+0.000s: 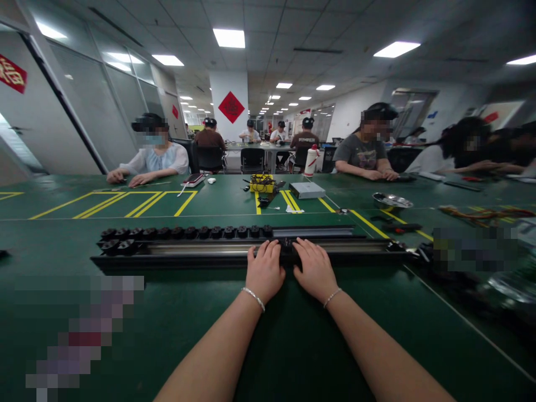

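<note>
A long black track point(209, 258) with a shiny metal channel lies across the table in front of me. My left hand point(264, 268) and my right hand point(315, 267) meet over its middle, fingers bent over the track, holding a small black module point(287, 247) from both sides. Its shape is mostly hidden by my fingers. Two round black socket-like modules point(119, 246) sit at the left end of this track. Behind it, a second track point(314, 231) carries a row of several similar round modules point(204, 231) along its left and middle part.
On the green table point(176, 324) lie a yellow box with black cables point(262, 183), a grey-white box point(307, 190) and a metal bowl point(392, 201). Dark parts and wires crowd the right side. A white bottle point(312, 161) stands at the back; several people sit around.
</note>
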The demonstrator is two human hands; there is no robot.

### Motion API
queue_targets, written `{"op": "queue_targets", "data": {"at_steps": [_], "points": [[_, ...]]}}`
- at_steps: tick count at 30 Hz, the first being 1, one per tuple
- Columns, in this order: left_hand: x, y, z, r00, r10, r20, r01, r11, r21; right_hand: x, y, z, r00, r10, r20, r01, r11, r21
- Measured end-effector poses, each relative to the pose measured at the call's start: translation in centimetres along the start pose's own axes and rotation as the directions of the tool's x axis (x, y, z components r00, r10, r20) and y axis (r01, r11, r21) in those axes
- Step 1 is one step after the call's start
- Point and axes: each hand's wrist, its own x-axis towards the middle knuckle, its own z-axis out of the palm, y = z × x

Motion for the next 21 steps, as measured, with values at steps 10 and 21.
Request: {"op": "queue_targets", "data": {"at_steps": [10, 21], "points": [[0.11, -0.14, 0.11, 1.0, 0.016, 0.012, -0.016, 1.0, 0.003, -0.03, 0.02, -0.01, 1.0, 0.003, 0.004, -0.003, 1.0, -0.004], [0.17, 0.05, -0.3, 0.999, 0.0, 0.048, -0.001, 1.0, 0.021, -0.12, -0.25, -0.16, 1.0, 0.028, 0.0, -0.028, 1.0, 0.004]]}}
